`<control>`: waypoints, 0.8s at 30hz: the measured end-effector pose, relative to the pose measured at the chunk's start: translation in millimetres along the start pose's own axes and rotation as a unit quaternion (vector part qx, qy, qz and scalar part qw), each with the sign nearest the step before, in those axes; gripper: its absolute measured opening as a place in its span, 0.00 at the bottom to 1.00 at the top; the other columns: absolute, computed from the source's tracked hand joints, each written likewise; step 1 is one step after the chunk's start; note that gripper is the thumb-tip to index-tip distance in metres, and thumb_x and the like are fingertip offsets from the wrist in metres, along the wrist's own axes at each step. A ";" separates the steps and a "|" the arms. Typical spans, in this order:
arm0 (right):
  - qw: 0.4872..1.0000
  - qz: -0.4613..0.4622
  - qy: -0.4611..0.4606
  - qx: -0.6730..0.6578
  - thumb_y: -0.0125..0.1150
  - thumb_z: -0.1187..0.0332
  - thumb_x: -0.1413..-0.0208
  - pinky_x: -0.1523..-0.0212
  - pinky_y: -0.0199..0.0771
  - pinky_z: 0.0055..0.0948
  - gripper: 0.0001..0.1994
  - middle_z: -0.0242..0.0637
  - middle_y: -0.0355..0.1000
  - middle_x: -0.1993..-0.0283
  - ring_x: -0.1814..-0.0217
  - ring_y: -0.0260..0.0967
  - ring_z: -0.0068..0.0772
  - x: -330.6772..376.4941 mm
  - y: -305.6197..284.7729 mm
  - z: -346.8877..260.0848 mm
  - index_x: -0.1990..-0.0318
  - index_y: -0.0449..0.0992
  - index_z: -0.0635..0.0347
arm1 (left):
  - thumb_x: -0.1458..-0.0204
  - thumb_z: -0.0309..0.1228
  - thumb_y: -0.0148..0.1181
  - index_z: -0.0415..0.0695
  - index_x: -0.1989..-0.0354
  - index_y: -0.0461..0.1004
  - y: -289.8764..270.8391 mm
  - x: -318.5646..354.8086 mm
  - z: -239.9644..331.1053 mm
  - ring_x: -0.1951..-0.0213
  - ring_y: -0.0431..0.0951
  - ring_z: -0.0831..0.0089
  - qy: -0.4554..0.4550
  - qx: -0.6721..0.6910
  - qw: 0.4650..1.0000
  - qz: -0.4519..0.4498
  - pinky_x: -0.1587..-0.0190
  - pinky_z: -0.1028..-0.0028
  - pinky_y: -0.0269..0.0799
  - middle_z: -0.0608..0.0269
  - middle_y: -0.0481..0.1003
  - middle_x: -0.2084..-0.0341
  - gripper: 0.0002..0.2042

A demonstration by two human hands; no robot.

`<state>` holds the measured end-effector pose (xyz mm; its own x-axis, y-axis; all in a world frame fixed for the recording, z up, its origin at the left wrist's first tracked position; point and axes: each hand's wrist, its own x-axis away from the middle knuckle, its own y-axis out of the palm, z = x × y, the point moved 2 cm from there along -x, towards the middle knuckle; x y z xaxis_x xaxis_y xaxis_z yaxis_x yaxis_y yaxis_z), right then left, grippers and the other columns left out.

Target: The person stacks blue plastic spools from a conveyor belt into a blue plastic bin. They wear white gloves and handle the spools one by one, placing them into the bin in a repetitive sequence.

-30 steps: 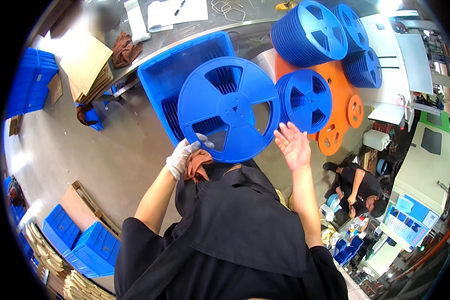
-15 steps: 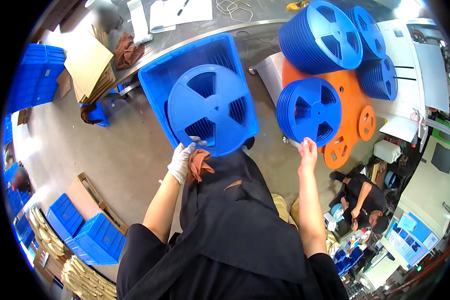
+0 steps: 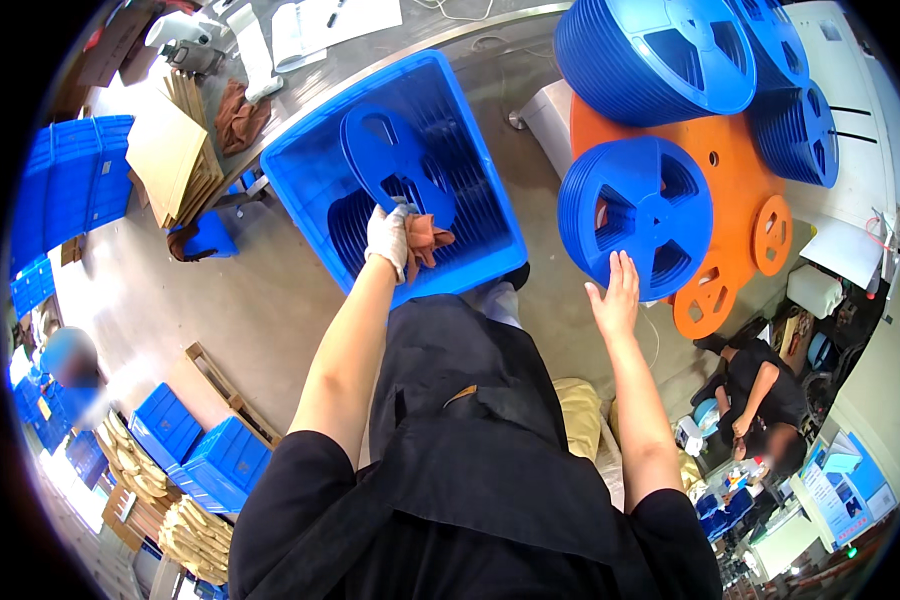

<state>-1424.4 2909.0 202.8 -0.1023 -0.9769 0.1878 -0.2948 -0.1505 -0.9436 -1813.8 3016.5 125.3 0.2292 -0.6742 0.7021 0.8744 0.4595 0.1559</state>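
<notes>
My left hand [image 3: 387,240], in a white glove, is closed on the lower edge of a blue plastic reel [image 3: 427,192], with a crumpled reddish-brown cloth [image 3: 427,238] bunched in the same grip. The reel is tilted inside a blue plastic bin [image 3: 470,277], above rows of similar reels standing on edge. My bare right hand [image 3: 617,295] is open, fingers stretched out, at the near rim of a stack of blue reels [image 3: 656,212]. Whether its fingertips touch the rim I cannot tell.
The stack rests on an orange surface [image 3: 728,185], beside taller reel stacks [image 3: 705,60] and an orange disc [image 3: 771,236]. Behind the bin runs a metal table [image 3: 370,55] with papers. Cardboard sheets [image 3: 170,155] lie at left. A seated person [image 3: 760,400] is at lower right.
The reel has moved from lying across the bin's top to tilting down inside it, with my left hand following. My right hand has spread its fingers beside the stack. The view has shifted slightly.
</notes>
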 end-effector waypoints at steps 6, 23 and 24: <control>0.999 -0.003 -0.044 0.009 0.71 0.66 0.59 0.34 0.53 0.44 0.39 0.44 0.54 0.33 0.30 0.50 0.49 -2.7 -7.6 1.1 0.37 0.60 0.58 | 0.49 0.22 0.54 0.42 0.61 0.69 34.3 -19.9 -11.8 0.69 0.75 0.70 -0.003 -0.037 0.999 0.028 0.64 0.71 0.73 0.60 0.74 0.72 0.07; 0.973 -0.061 0.149 -0.168 0.67 0.49 0.56 0.49 0.70 0.44 0.35 0.55 0.68 0.48 0.47 0.69 0.54 -110.6 21.2 -28.4 0.49 0.63 0.69 | 0.49 0.24 0.56 0.41 0.60 0.69 46.5 -0.5 -3.5 0.68 0.75 0.69 0.008 -0.048 0.999 0.019 0.62 0.71 0.73 0.60 0.74 0.70 0.09; 0.972 -0.086 0.155 -0.152 0.67 0.48 0.56 0.50 0.70 0.44 0.36 0.56 0.68 0.48 0.48 0.69 0.55 -114.4 23.1 -29.6 0.49 0.63 0.69 | 0.49 0.24 0.56 0.41 0.60 0.69 49.9 1.4 -5.2 0.68 0.75 0.70 0.009 -0.050 0.999 0.020 0.62 0.71 0.73 0.60 0.74 0.71 0.08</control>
<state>-1447.7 3021.7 167.6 -0.2945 -0.8408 0.4543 -0.5958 -0.2101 -0.7751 -1767.6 3035.4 130.5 0.2715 -0.6677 0.6931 0.9025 0.4268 0.0577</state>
